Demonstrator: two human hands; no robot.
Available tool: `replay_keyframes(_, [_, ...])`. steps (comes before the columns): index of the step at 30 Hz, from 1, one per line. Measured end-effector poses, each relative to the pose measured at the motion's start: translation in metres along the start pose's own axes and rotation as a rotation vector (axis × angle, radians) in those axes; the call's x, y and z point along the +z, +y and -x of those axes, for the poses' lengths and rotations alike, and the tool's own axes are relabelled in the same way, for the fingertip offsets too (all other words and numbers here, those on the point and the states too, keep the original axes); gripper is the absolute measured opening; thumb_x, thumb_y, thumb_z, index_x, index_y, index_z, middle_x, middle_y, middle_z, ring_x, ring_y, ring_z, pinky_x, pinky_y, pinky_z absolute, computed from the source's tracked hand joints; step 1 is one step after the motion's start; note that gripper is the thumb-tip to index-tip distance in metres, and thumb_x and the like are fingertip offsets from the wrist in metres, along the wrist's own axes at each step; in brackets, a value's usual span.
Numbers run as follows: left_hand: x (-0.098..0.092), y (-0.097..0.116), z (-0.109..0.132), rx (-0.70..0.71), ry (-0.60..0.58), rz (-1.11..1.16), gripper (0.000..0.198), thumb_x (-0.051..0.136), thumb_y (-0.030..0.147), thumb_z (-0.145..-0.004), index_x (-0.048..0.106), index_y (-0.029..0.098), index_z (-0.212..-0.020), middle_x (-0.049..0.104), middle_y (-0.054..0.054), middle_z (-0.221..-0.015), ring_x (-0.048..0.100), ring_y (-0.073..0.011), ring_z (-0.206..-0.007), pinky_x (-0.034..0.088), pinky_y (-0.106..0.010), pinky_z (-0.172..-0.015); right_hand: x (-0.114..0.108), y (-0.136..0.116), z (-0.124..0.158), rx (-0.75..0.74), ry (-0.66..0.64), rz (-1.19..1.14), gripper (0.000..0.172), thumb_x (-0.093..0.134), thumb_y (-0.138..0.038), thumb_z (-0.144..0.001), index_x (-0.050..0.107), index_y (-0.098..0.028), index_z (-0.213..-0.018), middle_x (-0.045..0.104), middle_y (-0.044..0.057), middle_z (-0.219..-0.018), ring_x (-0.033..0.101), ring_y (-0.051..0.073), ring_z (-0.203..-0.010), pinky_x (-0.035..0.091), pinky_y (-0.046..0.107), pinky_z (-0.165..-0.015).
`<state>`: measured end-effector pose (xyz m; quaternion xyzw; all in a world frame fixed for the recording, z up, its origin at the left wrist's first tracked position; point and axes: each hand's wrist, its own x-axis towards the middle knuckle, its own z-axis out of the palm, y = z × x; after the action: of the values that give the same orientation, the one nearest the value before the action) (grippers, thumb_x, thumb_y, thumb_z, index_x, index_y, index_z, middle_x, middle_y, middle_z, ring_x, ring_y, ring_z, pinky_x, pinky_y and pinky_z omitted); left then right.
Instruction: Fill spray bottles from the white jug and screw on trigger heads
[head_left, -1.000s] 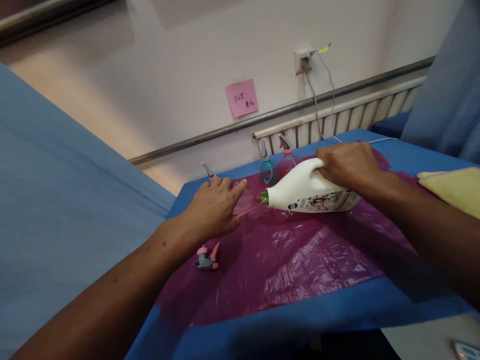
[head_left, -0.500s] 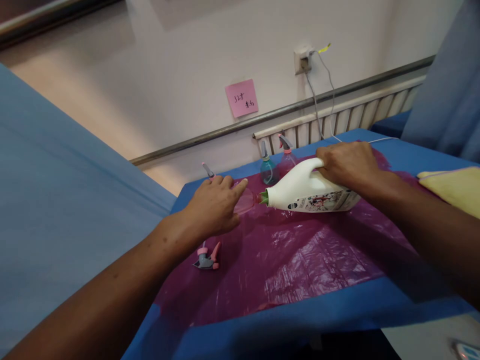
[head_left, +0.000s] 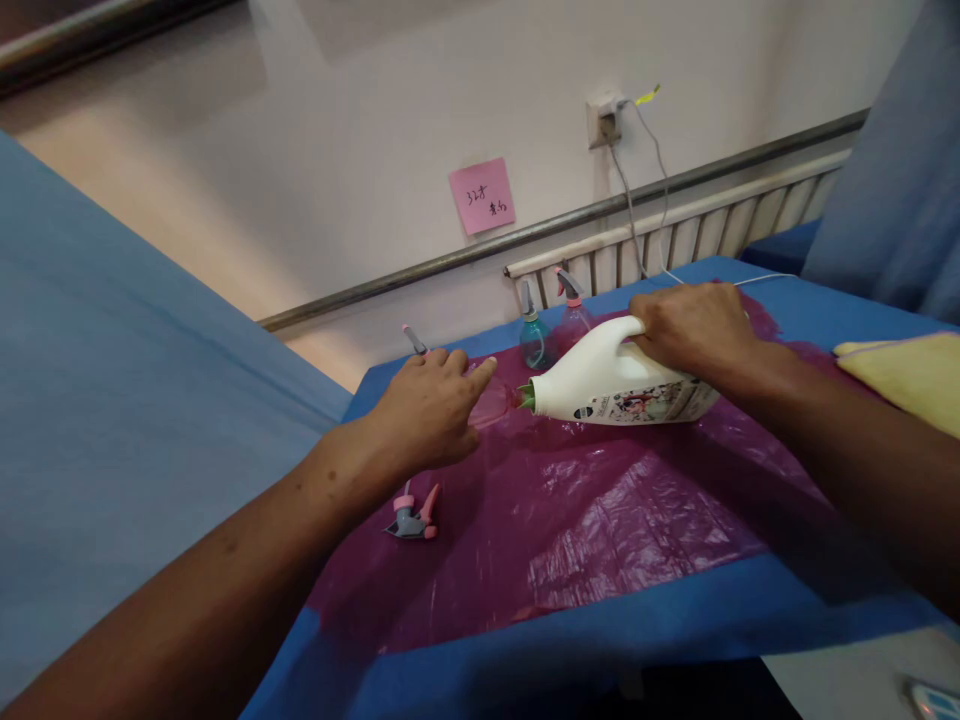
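My right hand (head_left: 694,325) is wrapped round the handle of a large white detergent jug (head_left: 622,385), which is tipped on its side with its mouth to the left. The jug's green spout (head_left: 526,397) meets the neck of a clear pink bottle (head_left: 491,400). My left hand (head_left: 435,405) grips that bottle, its index finger and thumb reaching along the side; the palm hides the rest. Nearer me, below the left hand, a grey and pink spray head (head_left: 412,515) lies on the purple plastic sheet (head_left: 480,580).
Behind the jug stand a teal spray bottle (head_left: 536,340) and a pink spray bottle (head_left: 575,312). Another spray head (head_left: 414,340) pokes up behind my left hand. A yellow cloth (head_left: 907,375) lies on the blue table (head_left: 847,300) at right. A blue curtain (head_left: 150,350) hangs at left.
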<state>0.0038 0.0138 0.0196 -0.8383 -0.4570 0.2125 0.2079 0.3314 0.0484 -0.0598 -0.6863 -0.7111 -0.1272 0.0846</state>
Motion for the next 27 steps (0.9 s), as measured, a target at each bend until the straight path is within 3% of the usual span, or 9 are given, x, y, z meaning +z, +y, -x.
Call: replay_keyframes(27, [-0.024, 0.007, -0.008, 0.045, -0.024, -0.114, 0.085, 0.071, 0.029, -0.092, 0.047, 0.021, -0.173, 0.069, -0.021, -0.143, 0.066, -0.0413, -0.129, 0.052, -0.052, -0.106, 0.001, 0.003, -0.002, -0.012, 0.006, -0.014, 0.038, 0.057, -0.044, -0.106, 0.083, -0.021, -0.122, 0.084, 0.017, -0.111, 0.073, 0.031, -0.092, 0.036, 0.037, -0.074])
